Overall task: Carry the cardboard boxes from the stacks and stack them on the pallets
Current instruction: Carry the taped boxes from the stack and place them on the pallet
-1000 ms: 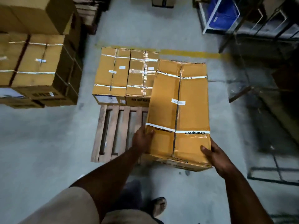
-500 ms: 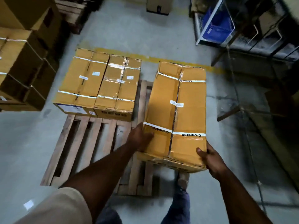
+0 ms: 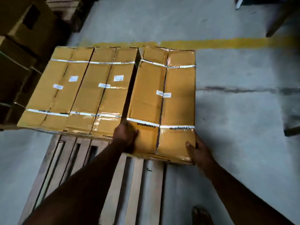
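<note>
I hold a long tan cardboard box (image 3: 164, 103) with white printed straps at its near end. My left hand (image 3: 127, 138) grips its near left corner and my right hand (image 3: 197, 148) grips its near right edge, thumb on top. The box lies low over the right side of a wooden pallet (image 3: 113, 176), close beside two like boxes (image 3: 78, 91) lying side by side on the pallet's far half. A narrow dark gap separates the held box from them. Whether the held box rests on the slats is hidden.
Stacks of brown cardboard boxes (image 3: 17, 51) stand at the left. A yellow floor line (image 3: 227, 42) runs behind the pallet. Grey concrete floor (image 3: 243, 127) lies to the right. My foot (image 3: 201, 215) shows at the bottom right, and dark furniture legs (image 3: 279, 21) at the upper right.
I have stepped in and lowered the held box down beside the two boxes on the pallet. Both hands keep their grip at the near end.
</note>
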The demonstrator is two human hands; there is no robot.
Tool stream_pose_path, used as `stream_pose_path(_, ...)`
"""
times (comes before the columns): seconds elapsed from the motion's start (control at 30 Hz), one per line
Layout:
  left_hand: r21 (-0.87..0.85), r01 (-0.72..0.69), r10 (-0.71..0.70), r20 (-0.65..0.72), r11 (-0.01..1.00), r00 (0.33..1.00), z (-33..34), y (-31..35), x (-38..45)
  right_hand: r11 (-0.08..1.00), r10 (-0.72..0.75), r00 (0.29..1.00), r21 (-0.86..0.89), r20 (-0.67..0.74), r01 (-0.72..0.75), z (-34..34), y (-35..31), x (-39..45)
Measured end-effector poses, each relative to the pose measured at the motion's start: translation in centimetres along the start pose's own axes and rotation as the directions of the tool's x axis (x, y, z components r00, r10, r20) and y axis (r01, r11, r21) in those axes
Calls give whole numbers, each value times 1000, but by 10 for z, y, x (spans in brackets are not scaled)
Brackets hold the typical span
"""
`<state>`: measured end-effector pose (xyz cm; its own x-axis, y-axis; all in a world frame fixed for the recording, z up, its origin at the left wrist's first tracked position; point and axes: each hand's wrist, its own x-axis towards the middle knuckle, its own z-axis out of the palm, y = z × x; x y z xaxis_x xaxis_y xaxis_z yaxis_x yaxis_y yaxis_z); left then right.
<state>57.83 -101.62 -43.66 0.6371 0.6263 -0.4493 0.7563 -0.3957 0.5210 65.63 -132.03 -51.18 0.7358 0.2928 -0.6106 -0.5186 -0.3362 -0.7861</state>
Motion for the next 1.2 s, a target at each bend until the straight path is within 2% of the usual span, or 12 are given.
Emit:
stream_pose_path(0.13, 115, -150, 147, 29, 982, 989, -4, 0, 38, 999, 2, 1000, 40, 11, -2, 7, 11, 53)
stream_pose_path(0.2, 151, -272, 272, 25, 950, 962, -8, -7, 39, 999, 13, 1000, 29, -13, -12, 14, 12, 67)
stream_pose_path(0.27, 329, -363, 359, 76, 872, 930, -9, -17, 39, 1000, 11, 1000, -28, -26, -11, 23, 14, 75)
stream_pose_path(0.3, 439, -361, 337, 136, 823, 932, -9, -23, 42, 999, 3, 999, -45, -36, -5, 27, 14, 77)
stream_pose_path(0.37, 542, -269, 155, 247, 796, 957, -7, -37, 48, 998, -5, 999, -55, -47, 3, 38, 8, 80)
stream_pose_path(0.43, 558, -237, 50, 330, 795, 943, 0, -56, 55, 997, -4, 999, -79, -46, 1, 48, 1, 84)
stream_pose_path(0.53, 538, -289, 160, 275, 792, 948, 5, -80, 59, 984, 7, 998, -180, -66, -19, 55, 3, 88)
stream_pose_path(0.67, 499, -317, 251, 197, 807, 948, 8, -90, 58, 975, -4, 981, -217, -194, -39, 54, 6, 94)
stream_pose_path(0.9, 459, -326, 292, 145, 827, 945, 11, -94, 54, 938, 138, 990, -321, -2, -131, 69, 5, 64)
stream_pose_path(1.0, 372, -299, 280, 106, 879, 954, 13, -89, 52, 933, 69, 996, -349, -62, -87, 70, 1, 65)
stream_pose_path(1.1, 422, -312, 319, 55, 851, 946, 18, -93, 51, 890, 12, 989, -450, -144, -76, 72, -4, 65)
stream_pose_path(1.2, 473, -330, 340, 66, 817, 938, 22, -91, 50, 876, -4, 992, -479, -129, -59, 75, -3, 61)
